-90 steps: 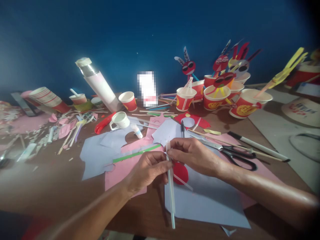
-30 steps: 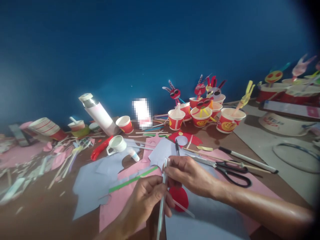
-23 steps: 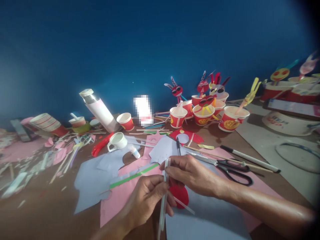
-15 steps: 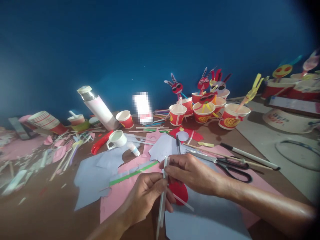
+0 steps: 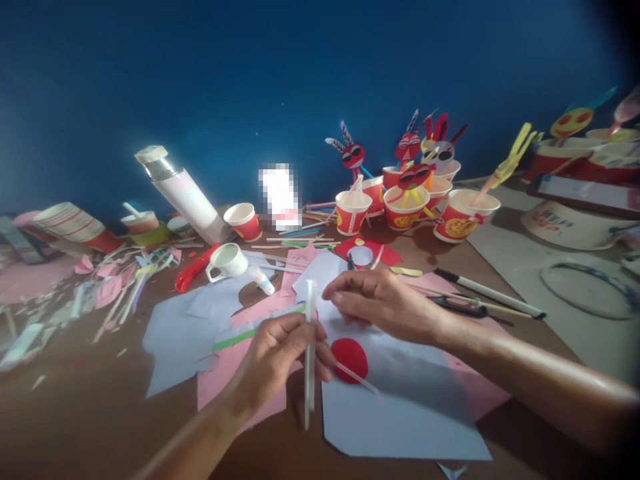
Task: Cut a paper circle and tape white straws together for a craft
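Note:
My left hand (image 5: pixel 283 343) pinches a pair of slim white straws (image 5: pixel 309 380), held side by side and upright above the table. To their right hovers my right hand (image 5: pixel 373 300), fingers loosely bent and apart from the straws. Nothing shows between its fingertips. Beneath the hands lies a red paper circle (image 5: pixel 350 360) with a thin white stick (image 5: pixel 365 381) across its edge, on a grey-blue paper sheet (image 5: pixel 400 420). The right hand and forearm partly cover the scissors (image 5: pixel 460 305) and a black pen (image 5: pixel 351 261).
Behind stand paper cups with insect-like paper figures (image 5: pixel 407 207), a tilted white flask (image 5: pixel 185 200) and a plain paper cup (image 5: pixel 243 221). A mug (image 5: pixel 227 261), glue bottle (image 5: pixel 261 280) and red stapler-like object (image 5: pixel 195 268) sit left of centre. A marker (image 5: pixel 490 293) lies at right; paper scraps (image 5: pixel 107 287) litter the left.
My right hand has come off the straws and sits to their right. My left hand has shifted slightly left and up with them. The view has tilted a little downward.

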Available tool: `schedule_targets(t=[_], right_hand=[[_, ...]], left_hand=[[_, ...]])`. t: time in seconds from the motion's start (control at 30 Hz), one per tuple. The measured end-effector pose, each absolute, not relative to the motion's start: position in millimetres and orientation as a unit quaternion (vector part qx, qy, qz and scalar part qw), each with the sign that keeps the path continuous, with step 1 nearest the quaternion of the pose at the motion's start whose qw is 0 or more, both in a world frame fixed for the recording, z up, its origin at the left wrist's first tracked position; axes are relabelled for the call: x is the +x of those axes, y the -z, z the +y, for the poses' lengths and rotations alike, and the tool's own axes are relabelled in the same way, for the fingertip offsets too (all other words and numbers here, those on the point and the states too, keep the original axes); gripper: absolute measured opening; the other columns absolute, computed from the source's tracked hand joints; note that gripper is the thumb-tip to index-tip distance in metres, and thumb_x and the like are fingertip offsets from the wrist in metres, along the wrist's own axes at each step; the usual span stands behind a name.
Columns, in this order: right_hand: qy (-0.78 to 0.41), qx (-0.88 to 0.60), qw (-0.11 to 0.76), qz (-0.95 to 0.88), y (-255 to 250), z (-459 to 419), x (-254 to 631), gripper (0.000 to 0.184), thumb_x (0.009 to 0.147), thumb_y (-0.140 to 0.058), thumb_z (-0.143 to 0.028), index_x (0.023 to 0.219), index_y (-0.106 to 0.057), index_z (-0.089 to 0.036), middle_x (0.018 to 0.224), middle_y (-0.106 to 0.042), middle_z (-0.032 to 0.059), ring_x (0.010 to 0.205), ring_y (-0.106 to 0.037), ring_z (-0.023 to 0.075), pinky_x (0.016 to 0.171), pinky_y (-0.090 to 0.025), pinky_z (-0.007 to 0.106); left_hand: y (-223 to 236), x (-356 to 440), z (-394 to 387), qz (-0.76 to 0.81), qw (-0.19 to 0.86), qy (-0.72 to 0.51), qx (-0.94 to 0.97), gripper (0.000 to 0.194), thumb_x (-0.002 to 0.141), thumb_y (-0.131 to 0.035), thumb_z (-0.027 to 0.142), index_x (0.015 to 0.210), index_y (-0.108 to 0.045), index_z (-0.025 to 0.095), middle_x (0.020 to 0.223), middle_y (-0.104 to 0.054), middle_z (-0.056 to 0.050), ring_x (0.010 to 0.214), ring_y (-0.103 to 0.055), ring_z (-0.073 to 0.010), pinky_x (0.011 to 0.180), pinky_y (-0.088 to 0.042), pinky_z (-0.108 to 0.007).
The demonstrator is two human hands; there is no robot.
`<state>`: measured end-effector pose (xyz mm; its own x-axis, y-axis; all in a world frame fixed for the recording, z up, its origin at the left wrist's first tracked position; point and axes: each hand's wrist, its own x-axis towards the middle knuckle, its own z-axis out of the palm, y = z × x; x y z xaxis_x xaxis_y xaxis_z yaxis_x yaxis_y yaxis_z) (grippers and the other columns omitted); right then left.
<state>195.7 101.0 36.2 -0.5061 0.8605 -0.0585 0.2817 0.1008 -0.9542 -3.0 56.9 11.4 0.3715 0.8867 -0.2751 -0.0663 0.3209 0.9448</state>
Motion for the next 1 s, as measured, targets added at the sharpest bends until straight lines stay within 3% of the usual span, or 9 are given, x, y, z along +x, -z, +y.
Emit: schedule_targets(t=[0.1, 0.3, 0.5, 0.7, 0.87, 1.0], right_hand=[[-0.427, -0.435, 0.238, -0.756, -38.6, 99.4, 196.5, 0.017, 0.083, -0.051, -0.025, 0.078, -0.066, -0.018, 0.060, -0.059, -0.0020, 0.052, -0.049, 0.0092, 0.048, -0.034, 0.021], [-0.225, -0.418, 0.028, -0.880, -18.4, 79.1, 181.1, 0.018, 0.079, -0.054, -0.020, 0.064, -0.064, -0.016, 0.061, -0.065, 0.0055, 0.055, -0.055, 0.0159, 0.056, -0.032, 0.030], [-0.117, -0.370, -0.017, -0.921, 4.7, 66.9, 175.9, 0.018, 0.082, -0.050, -0.021, 0.074, -0.065, -0.014, 0.070, -0.068, 0.0124, 0.058, -0.061, 0.0229, 0.053, -0.033, 0.033], [-0.105, -0.372, -0.066, -0.920, -15.4, 69.6, 182.4, 0.019, 0.078, -0.047, -0.014, 0.069, -0.064, -0.015, 0.066, -0.067, 0.0106, 0.058, -0.063, 0.0241, 0.050, -0.031, 0.031], [-0.055, -0.467, -0.006, -0.883, -53.8, 89.8, 209.4, 0.015, 0.077, -0.049, -0.017, 0.070, -0.062, -0.019, 0.058, -0.064, 0.0039, 0.052, -0.058, 0.0184, 0.047, -0.024, 0.027], [-0.074, -0.462, 0.161, -0.869, -68.9, 102.4, 231.8, 0.015, 0.087, -0.044, -0.022, 0.089, -0.058, -0.018, 0.060, -0.060, -0.0003, 0.048, -0.053, 0.0128, 0.048, -0.032, 0.024]], left_hand=[[-13.8, -10.4, 64.4, 0.449, 0.636, -0.439, 0.448, 0.019, 0.087, -0.054, 0.032, 0.082, -0.061, 0.015, 0.073, -0.070, -0.006, 0.059, -0.066, -0.0167, 0.058, -0.053, -0.027], [-18.1, -20.6, 78.9, 0.465, 0.576, -0.538, 0.404, 0.016, 0.086, -0.056, 0.031, 0.082, -0.061, 0.017, 0.076, -0.070, -0.004, 0.063, -0.067, -0.0171, 0.056, -0.053, -0.026], [-15.9, -19.6, 80.6, 0.455, 0.603, -0.508, 0.414, 0.016, 0.086, -0.055, 0.031, 0.085, -0.059, 0.016, 0.068, -0.067, -0.001, 0.051, -0.060, -0.0123, 0.050, -0.049, -0.023], [-14.4, -21.3, 81.1, 0.460, 0.601, -0.497, 0.424, 0.020, 0.087, -0.053, 0.032, 0.092, -0.060, 0.014, 0.063, -0.063, 0.000, 0.045, -0.055, -0.0093, 0.047, -0.044, -0.021], [-14.0, -19.4, 80.8, 0.455, 0.616, -0.481, 0.426, 0.021, 0.088, -0.051, 0.030, 0.093, -0.059, 0.012, 0.060, -0.062, 0.000, 0.042, -0.053, -0.0082, 0.045, -0.041, -0.019], [-11.1, -16.9, 77.4, 0.430, 0.683, -0.403, 0.430, 0.021, 0.089, -0.049, 0.029, 0.098, -0.057, 0.012, 0.056, -0.061, 0.000, 0.037, -0.051, -0.0079, 0.040, -0.039, -0.018]])
